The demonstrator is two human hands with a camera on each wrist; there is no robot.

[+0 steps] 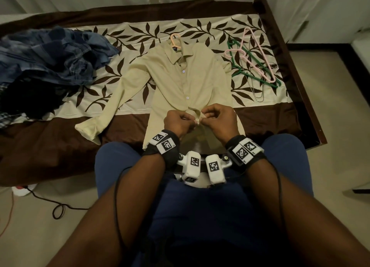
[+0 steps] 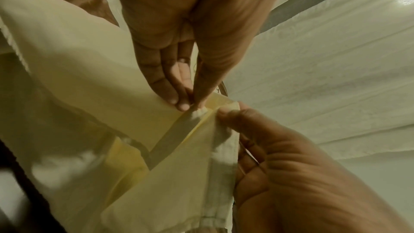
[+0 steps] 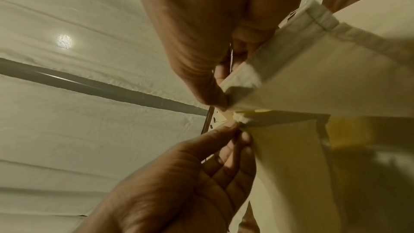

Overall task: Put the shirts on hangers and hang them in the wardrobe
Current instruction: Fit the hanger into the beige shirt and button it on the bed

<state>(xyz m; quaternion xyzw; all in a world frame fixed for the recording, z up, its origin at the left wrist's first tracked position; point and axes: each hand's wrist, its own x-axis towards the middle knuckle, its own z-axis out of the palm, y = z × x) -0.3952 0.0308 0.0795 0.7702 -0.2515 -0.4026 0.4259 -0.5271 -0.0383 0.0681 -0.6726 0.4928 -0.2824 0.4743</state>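
My left hand [image 1: 177,122] and right hand [image 1: 217,119] each pinch one front edge of the pale yellow long-sleeved cotton shirt [image 1: 180,80], fingertips nearly meeting at its placket. I see the shirt lying flat on the brown leaf-patterned bedspread [image 1: 140,32], a peach plastic hanger [image 1: 176,41] in its collar. Spare pink and green hangers [image 1: 252,60] lie right; crumpled blue clothes [image 1: 50,56] left.
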